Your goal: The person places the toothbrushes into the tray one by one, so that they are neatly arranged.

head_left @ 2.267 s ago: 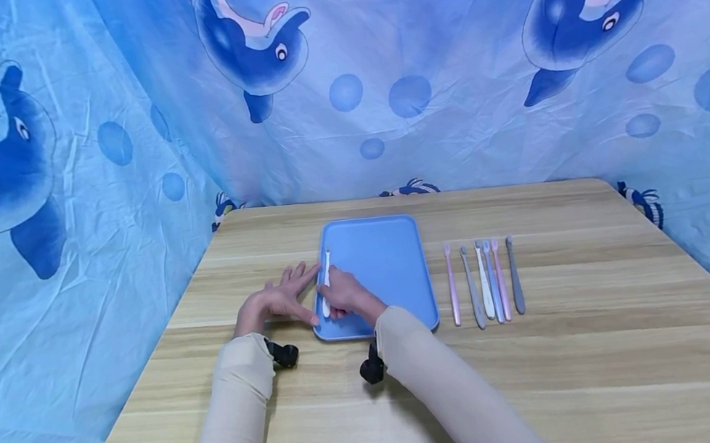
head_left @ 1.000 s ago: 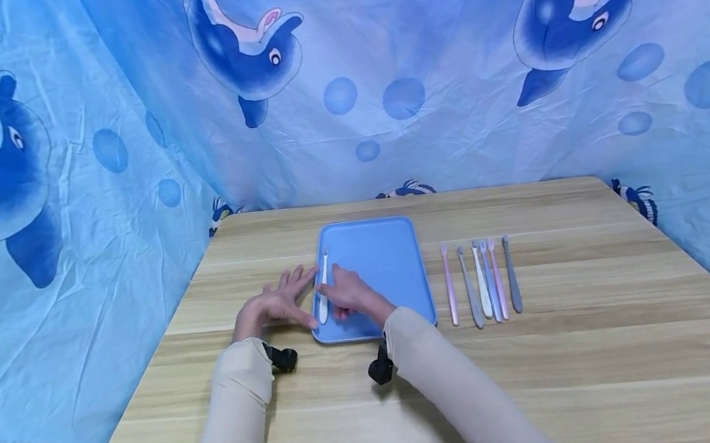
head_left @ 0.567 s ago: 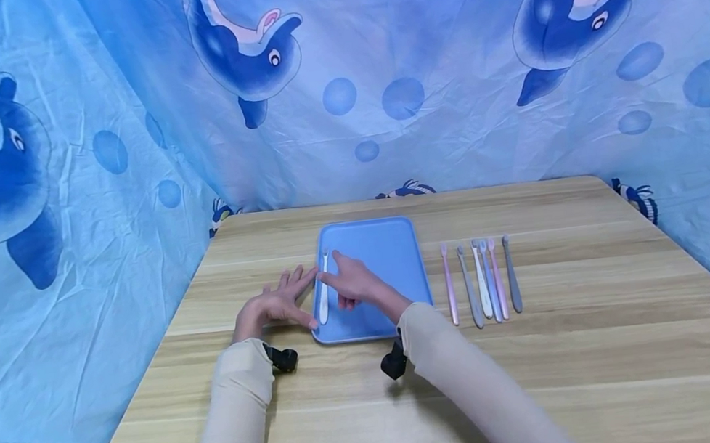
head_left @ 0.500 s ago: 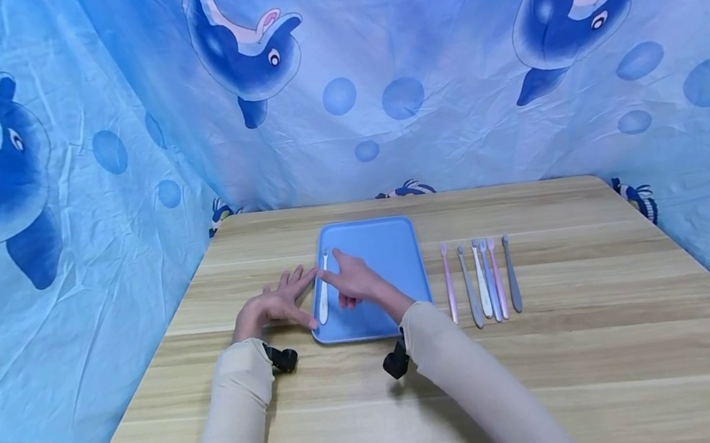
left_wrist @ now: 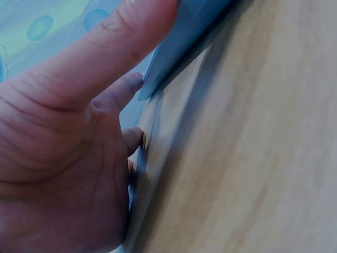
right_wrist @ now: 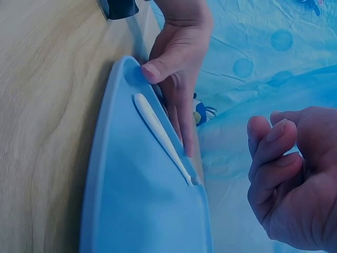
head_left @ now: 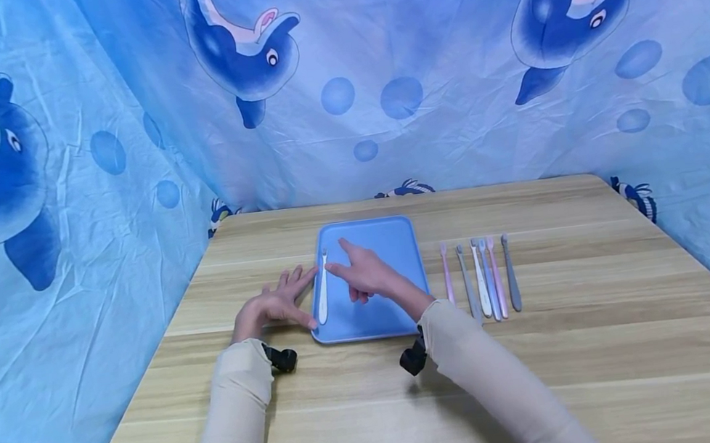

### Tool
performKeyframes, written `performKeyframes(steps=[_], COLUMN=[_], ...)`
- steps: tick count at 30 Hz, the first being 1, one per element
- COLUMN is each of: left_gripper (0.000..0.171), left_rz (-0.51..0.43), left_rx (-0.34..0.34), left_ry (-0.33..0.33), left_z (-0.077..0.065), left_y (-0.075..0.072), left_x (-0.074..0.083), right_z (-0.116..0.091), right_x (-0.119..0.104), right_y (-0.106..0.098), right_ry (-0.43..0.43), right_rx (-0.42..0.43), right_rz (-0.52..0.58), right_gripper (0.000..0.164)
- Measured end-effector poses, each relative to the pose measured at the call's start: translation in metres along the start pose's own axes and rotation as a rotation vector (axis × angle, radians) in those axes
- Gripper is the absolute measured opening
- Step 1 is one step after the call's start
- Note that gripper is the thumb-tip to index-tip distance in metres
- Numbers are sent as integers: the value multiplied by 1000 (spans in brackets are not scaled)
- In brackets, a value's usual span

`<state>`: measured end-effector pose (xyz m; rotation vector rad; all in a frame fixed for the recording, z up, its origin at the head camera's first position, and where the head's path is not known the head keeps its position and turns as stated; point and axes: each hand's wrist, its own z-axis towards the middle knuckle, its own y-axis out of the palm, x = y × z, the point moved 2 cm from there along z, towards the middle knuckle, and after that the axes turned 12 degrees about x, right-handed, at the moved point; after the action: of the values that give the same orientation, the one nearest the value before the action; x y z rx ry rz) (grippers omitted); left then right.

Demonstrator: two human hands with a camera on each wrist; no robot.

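Inside the blue tray (head_left: 391, 248), a white toothbrush (head_left: 323, 291) is laid beside the splayed left hand (head_left: 277, 305); the partly curled right hand (head_left: 366, 273) is shown empty by the right wrist view alone.

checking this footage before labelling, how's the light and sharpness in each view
Head view: bright and fairly even, with a soft shadow on the table under the right sleeve. Left wrist view: dim, table grain smeared, left hand filling much of the frame. Right wrist view: bluish and darker than the head view, a shadow beside the tray, white toothbrush clear in outline.
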<state>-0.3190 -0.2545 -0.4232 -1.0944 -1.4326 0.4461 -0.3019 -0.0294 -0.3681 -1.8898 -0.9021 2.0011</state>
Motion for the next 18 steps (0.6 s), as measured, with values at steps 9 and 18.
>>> performKeyframes(steps=[9,18], left_gripper=[133,137], left_rz=[11,2], left_rx=[6,15], left_ry=[-1,2], left_z=[0,-1], left_y=[1,2], left_x=[0,-1], right_z=[-5,-9], right_x=[4,8], right_y=[-13,-26], right_ry=[-22,-17], right_rx=[20,48], right_rz=[13,-17], right_gripper=[78,76])
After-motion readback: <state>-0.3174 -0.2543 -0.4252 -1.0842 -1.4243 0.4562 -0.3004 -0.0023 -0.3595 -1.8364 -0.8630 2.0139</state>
